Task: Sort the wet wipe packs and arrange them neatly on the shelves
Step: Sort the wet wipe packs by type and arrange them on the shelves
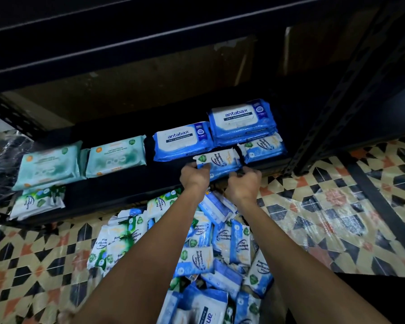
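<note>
Blue-and-white fragrance-free pack (216, 163) sits at the shelf (117, 195) front edge, pinched at its ends by the left hand (194, 177) and right hand (243, 183). Placement looks underway; next, squaring it beside the matching pack (263, 146) just beyond the right hand.

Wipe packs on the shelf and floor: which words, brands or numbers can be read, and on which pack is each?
"antabax": blue pack mid-shelf and the stacked blue pack right of it.
"Fragrance", "Antibacterial": pack held in both hands.
"Fragrance", "Antibacterial Wipes": blue floor pack.
"Pine", "Antibacterial Wipes": green floor pack.
"FRAGRANCE FREE WIPES": only partly legible on the teal pack.
Smaller print and numbers: blurred, unreadable.
</note>
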